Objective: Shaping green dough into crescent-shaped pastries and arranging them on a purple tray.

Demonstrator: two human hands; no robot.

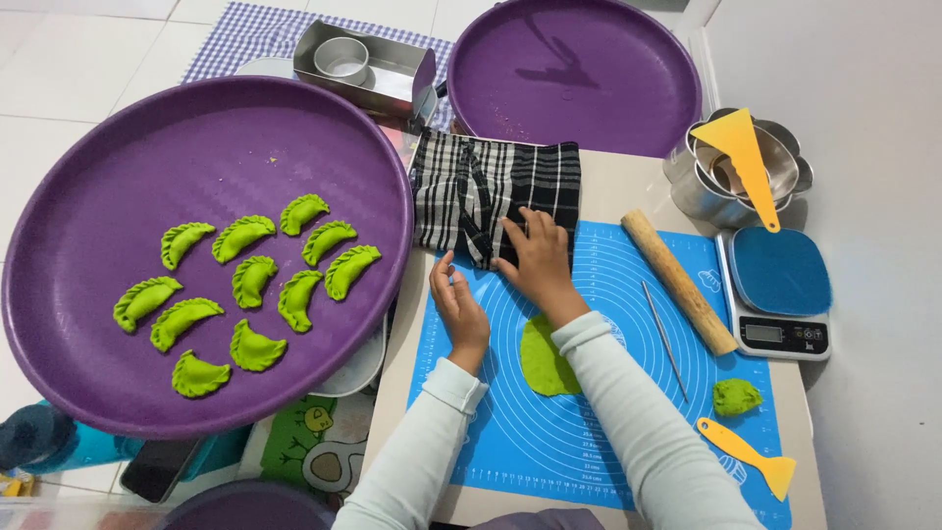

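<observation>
My right hand (538, 257) lies flat on the checked cloth (496, 191), fingers spread; my left hand (459, 306) rests open just beside its near edge. The cloth lies straight ahead, long axis crosswise.

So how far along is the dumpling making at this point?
Done: eleven green dumplings lie crimped on the near purple tray. In hand: a flat dough round sits on the blue mat, while the right hand rests on the checked cloth and the left hand lies open by its edge. Left: that round is unfilled, a dough lump is unrolled, and the far tray holds nothing.
</observation>
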